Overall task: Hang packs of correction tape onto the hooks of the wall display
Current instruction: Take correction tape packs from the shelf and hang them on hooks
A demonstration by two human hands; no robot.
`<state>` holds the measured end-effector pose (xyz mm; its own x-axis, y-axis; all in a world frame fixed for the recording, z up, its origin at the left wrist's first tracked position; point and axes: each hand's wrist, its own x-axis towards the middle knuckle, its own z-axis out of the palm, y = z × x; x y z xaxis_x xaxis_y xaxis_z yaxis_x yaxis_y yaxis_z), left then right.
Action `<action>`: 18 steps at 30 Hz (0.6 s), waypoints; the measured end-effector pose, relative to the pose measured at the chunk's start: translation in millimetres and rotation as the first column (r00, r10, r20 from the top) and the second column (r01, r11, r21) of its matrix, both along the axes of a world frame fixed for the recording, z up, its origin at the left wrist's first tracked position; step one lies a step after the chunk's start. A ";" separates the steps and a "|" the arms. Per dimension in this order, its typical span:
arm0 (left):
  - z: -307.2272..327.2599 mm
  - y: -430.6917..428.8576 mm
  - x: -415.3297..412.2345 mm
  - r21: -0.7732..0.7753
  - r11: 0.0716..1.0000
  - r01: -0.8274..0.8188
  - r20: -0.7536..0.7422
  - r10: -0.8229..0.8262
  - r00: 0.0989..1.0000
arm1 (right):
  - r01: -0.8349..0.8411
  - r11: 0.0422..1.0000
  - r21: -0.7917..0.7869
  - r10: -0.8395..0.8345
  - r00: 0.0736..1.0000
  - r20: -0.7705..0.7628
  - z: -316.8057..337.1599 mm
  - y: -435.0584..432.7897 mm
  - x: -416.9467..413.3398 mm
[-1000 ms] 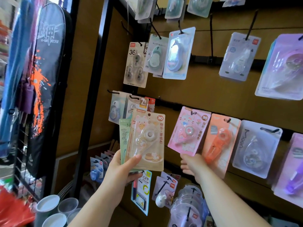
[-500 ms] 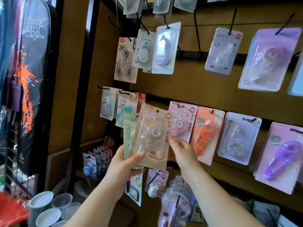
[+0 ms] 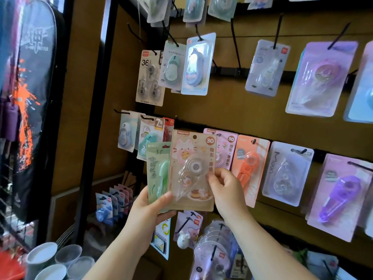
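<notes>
Two packs held fanned at centre frame: beige cat pack [image 3: 191, 170] in front, green pack [image 3: 158, 172] tucked behind at its left. Both pinched along the bottom by the left hand [image 3: 150, 211], grip clenched, thumb across the front. Right hand [image 3: 226, 188] closed on the beige pack's right edge, likely to peel it off for hanging. Punched hole up, facing the hooks. Just behind, at right, pink pack [image 3: 226, 146] already on its hook; orange pack [image 3: 249, 168] beside it.
</notes>
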<state>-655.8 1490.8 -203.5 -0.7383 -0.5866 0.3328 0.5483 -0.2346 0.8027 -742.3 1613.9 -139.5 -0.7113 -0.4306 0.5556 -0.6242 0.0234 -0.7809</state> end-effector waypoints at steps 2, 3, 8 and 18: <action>-0.8 1.7 -1.8 0.004 1.000 -0.006 0.003 0.006 1.000 | 0.018 1.000 0.003 -0.018 0.999 -0.031 0.6 0.7 1.1; -1.1 1.9 -2.7 0.001 1.000 -0.017 0.011 0.017 1.000 | 0.036 0.999 0.004 -0.036 0.998 -0.045 0.9 1.7 0.4; -6.5 -3.9 -2.9 0.007 0.999 -0.032 0.053 0.032 0.998 | 0.137 0.990 -0.029 -0.138 0.989 -0.053 7.8 10.2 -8.4; -18.5 -10.5 -5.3 0.045 0.999 -0.026 0.058 0.023 0.998 | 0.304 0.953 0.017 -0.301 0.949 -0.092 5.8 6.9 -27.8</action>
<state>-661.2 1480.3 -222.0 -0.7407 -0.6184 0.2627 0.5074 -0.2586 0.8220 -770.1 1620.8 -133.7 -0.7603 -0.2206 0.6110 -0.6495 0.2444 -0.7200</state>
